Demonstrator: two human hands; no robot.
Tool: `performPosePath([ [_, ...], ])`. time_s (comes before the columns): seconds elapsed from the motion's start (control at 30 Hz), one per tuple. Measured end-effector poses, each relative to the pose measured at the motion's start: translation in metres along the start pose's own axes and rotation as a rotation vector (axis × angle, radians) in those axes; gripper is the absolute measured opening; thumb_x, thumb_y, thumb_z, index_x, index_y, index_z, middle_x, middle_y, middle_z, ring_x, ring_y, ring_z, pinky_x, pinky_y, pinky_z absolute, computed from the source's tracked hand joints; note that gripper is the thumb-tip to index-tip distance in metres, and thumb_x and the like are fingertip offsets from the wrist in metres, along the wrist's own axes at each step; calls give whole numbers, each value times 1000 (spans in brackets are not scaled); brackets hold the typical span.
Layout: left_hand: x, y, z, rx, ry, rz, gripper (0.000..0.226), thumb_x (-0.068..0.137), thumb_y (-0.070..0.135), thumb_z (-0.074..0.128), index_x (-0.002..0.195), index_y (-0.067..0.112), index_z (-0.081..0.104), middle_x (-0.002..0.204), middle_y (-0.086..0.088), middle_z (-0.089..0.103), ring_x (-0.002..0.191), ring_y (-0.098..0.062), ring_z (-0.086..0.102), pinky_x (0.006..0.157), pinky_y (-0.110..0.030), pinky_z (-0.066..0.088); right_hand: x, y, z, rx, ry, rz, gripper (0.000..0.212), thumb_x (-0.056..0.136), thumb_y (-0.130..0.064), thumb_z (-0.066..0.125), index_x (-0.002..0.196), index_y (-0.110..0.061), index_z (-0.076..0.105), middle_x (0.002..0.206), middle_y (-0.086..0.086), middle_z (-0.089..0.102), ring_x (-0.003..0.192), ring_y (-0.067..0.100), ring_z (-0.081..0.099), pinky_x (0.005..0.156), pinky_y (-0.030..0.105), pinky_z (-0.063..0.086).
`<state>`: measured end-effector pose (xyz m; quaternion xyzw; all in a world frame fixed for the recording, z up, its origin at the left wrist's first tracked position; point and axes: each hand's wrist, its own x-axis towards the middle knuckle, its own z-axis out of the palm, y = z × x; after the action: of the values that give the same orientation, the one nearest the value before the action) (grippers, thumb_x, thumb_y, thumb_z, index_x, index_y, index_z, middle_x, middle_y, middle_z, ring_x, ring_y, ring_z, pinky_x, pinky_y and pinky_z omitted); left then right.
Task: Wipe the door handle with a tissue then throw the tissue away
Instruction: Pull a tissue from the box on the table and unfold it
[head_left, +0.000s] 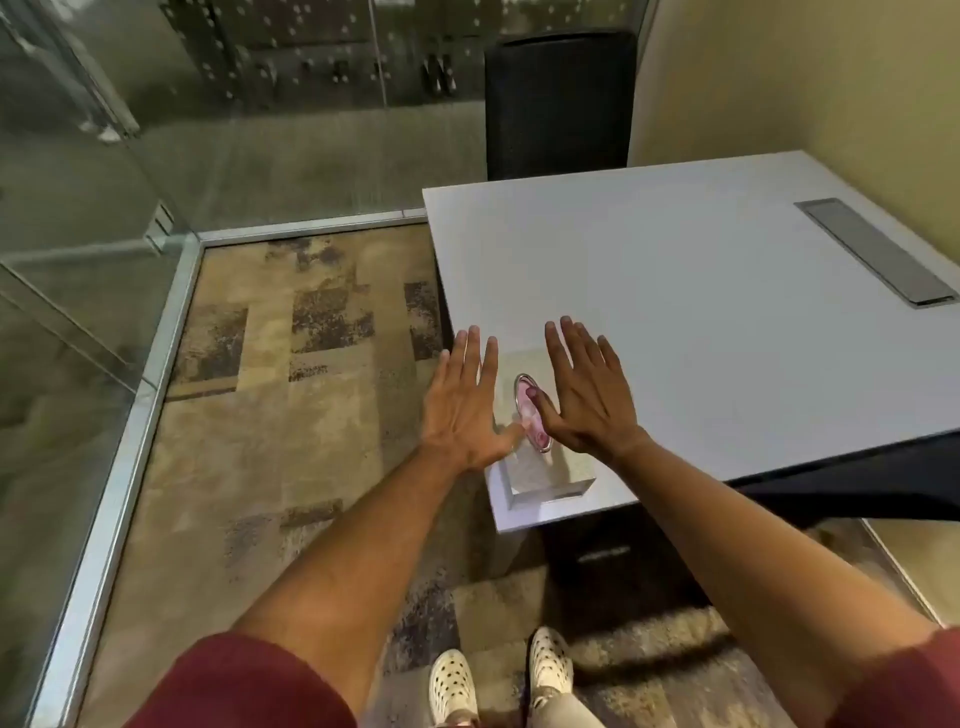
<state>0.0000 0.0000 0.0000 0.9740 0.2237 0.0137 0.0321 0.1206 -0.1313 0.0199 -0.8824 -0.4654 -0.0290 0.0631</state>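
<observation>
Glass walls (130, 156) and patchy carpet (311, 364) surround a white table (701, 312) with a tissue box (545, 467) at its near corner, pink tissue (535, 415) showing in the oval slot. Your left hand (462, 405) and right hand (587, 395) hover flat over the box, fingers spread, holding nothing. No door handle is in view. Steady the box with your left, pinch one sheet with your right and draw it straight up, slowly, so only one comes

No readable text, labels or numbers anywhere; faint mark on the dark panel under the desk (675, 291) too blurred.
</observation>
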Motion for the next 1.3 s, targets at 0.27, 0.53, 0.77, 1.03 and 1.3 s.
performPosePath([
  [0.27,14,36,67,-55,-144,-52,113,80,84,26,154,10,-16,161,-15,-23,149,-27,-22,124,-43,-7,14,25,54,20,-162,-125,53,92,-41,44,138,-14,47,134,12,56,118,31,52,97,41,39],
  [0.53,26,47,100,-33,-192,-167,111,74,84,11,145,10,-30,160,-15,-25,148,-26,-25,121,-40,-14,36,31,82,-26,-186,-226,35,89,-31,55,113,-6,65,106,14,62,96,31,53,80,39,42],
  [0.77,30,56,105,-61,-199,-203,118,72,89,15,147,10,-32,158,-14,-32,147,-25,-31,122,-42,-11,47,31,87,-81,-233,-214,30,81,-33,65,102,-12,70,107,10,57,99,30,50,80,41,40],
  [1.03,29,55,102,-59,-221,-197,119,68,88,13,142,8,-36,158,-17,-31,147,-28,-30,124,-45,-3,50,23,93,-72,-224,-202,25,77,-27,71,96,-11,70,109,10,58,98,30,49,77,42,40],
  [1.3,30,56,103,-71,-215,-200,121,75,91,20,151,8,-24,158,-16,-30,147,-28,-29,124,-47,-2,49,35,90,-1,-190,-224,27,93,-37,57,111,-21,70,116,6,57,106,27,49,85,41,41],
])
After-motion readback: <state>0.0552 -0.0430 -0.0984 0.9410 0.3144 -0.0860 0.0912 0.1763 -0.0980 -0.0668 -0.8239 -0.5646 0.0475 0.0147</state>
